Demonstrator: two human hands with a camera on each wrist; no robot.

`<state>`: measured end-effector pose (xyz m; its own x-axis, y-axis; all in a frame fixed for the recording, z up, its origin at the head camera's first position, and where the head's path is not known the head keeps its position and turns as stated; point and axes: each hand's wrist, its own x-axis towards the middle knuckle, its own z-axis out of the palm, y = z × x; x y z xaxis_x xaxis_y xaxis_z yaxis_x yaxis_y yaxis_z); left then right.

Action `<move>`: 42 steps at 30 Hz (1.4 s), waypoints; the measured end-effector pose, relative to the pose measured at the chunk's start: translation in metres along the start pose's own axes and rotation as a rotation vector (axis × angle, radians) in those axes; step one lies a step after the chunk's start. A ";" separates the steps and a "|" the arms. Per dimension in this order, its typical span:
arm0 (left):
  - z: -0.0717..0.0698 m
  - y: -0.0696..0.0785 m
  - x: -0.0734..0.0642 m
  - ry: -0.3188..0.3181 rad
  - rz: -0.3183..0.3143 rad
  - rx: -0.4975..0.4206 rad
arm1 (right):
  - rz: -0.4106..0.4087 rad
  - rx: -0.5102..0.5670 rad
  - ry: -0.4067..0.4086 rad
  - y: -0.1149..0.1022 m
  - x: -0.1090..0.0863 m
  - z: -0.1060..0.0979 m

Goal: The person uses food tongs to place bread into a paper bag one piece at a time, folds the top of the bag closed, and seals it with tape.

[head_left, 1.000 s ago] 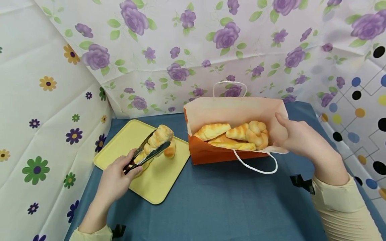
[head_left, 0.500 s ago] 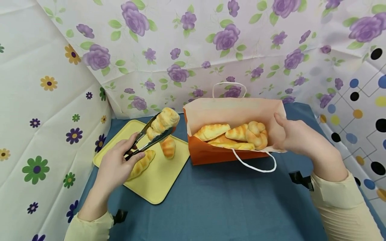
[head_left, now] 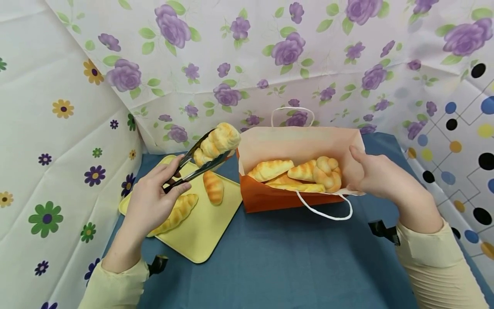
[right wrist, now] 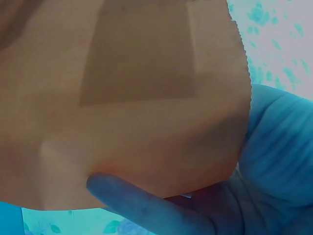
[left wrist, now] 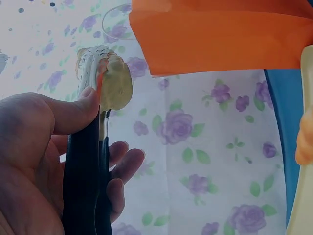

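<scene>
Black-handled tongs (head_left: 196, 171) are in my left hand (head_left: 149, 201), and their tips clamp a pale twisted bread roll (head_left: 221, 139) above the tray's far right corner, close to the bag's left side. In the left wrist view the thumb presses one arm of the tongs (left wrist: 83, 176), with fingers behind the other. An orange paper bag (head_left: 278, 202) lies with its mouth facing me, several breads (head_left: 272, 170) inside. At its right edge my right hand (head_left: 380, 178) grips the paper; the right wrist view shows a finger against the brown paper (right wrist: 146, 142).
On the yellow tray (head_left: 202, 240) at the left lie a small oval bread (head_left: 213, 188) and a crescent-shaped bread (head_left: 179, 214). White rope handles (head_left: 326, 214) stick out from the bag. Patterned cloths (head_left: 227, 51) stand behind and beside the blue tablecloth (head_left: 278, 262).
My left hand has raised the tongs and the twisted roll up and rightward from the tray, uncovering the two breads there. My right hand stays at the bag's edge.
</scene>
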<state>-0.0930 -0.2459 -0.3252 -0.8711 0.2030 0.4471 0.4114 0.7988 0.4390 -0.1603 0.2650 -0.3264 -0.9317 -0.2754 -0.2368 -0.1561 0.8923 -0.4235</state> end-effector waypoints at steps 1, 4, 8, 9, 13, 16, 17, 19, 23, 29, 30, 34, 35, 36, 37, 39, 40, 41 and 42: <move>0.000 0.001 0.001 0.004 0.005 0.002 | -0.002 0.000 -0.001 0.000 0.000 0.000; 0.000 0.003 0.003 0.014 0.016 0.011 | 0.003 0.004 -0.006 0.000 0.000 0.000; -0.001 0.006 0.006 0.018 0.025 0.020 | 0.007 0.012 -0.008 0.000 0.000 0.001; -0.001 0.007 0.006 0.017 0.027 0.022 | 0.006 0.015 -0.008 0.000 0.000 0.001; -0.001 0.010 0.008 0.019 0.035 0.023 | 0.005 0.025 -0.007 0.000 -0.001 0.002; -0.001 0.012 0.010 0.026 0.042 0.025 | 0.002 0.019 0.003 0.001 -0.001 0.002; -0.001 0.012 0.011 0.029 0.043 0.022 | 0.002 0.015 0.006 0.001 -0.001 0.002; -0.001 0.014 0.013 0.033 0.046 0.013 | 0.003 0.007 0.012 0.001 -0.002 0.002; 0.001 0.020 0.018 0.027 0.053 -0.004 | 0.009 -0.004 0.021 0.002 -0.002 0.002; 0.004 0.028 0.028 0.000 0.099 0.021 | 0.003 -0.007 0.022 0.002 -0.002 0.001; 0.005 0.029 0.030 -0.004 0.112 0.029 | 0.001 -0.008 0.022 0.003 -0.002 0.001; 0.008 0.036 0.040 0.011 0.169 0.052 | -0.002 -0.006 0.021 0.004 -0.001 0.002; 0.009 0.038 0.042 0.018 0.182 0.055 | -0.003 -0.003 0.020 0.004 -0.001 0.002; 0.010 0.040 0.044 0.024 0.194 0.059 | -0.002 -0.002 0.020 0.004 -0.001 0.002; 0.011 0.041 0.046 0.028 0.203 0.058 | -0.002 -0.001 0.021 0.004 -0.001 0.003; 0.014 0.044 0.050 0.033 0.217 0.058 | -0.005 0.003 0.023 0.004 -0.001 0.003; 0.016 0.046 0.051 0.030 0.222 0.055 | -0.007 0.005 0.023 0.004 -0.001 0.003; 0.017 0.048 0.052 0.024 0.227 0.053 | -0.009 0.008 0.024 0.004 -0.001 0.003; 0.019 0.050 0.054 0.017 0.231 0.050 | -0.008 0.010 0.023 0.004 -0.001 0.004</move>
<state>-0.1243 -0.1844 -0.2941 -0.7509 0.3741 0.5443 0.5847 0.7597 0.2846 -0.1591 0.2679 -0.3313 -0.9379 -0.2738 -0.2132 -0.1601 0.8866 -0.4340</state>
